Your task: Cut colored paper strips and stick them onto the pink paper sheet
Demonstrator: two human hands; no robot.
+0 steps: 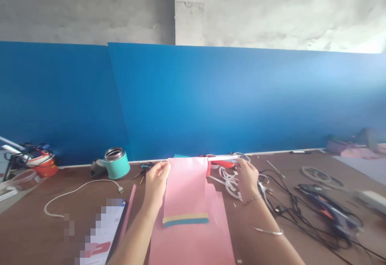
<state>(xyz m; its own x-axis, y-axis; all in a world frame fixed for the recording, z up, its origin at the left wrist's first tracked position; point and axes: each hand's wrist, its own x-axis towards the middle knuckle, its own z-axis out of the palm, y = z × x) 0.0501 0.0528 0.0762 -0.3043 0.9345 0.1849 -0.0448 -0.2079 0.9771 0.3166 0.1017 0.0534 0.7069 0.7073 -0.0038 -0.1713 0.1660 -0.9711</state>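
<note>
A pink sheet (186, 188) stands raised in the middle, with a yellow strip (181, 218) and a blue strip (187, 222) across its lower end. At its upper left corner my left hand (157, 178) is closed in a pinch on the sheet. My right hand (247, 176) pinches the far end of a narrow white strip (224, 158), which runs taut from the sheet's upper right corner. Beneath lies a larger pink sheet (193, 245) on the brown table. Behind the white strip is a red-handled object (223, 163), partly hidden, beside loose white strip coils (230, 182).
A teal cup (117, 168) and a white cable (81, 184) are at left, near a phone (104, 233). Black cords (289, 204) and a dark blue tool (328, 212) lie at right. A blue partition (226, 104) borders the table's back.
</note>
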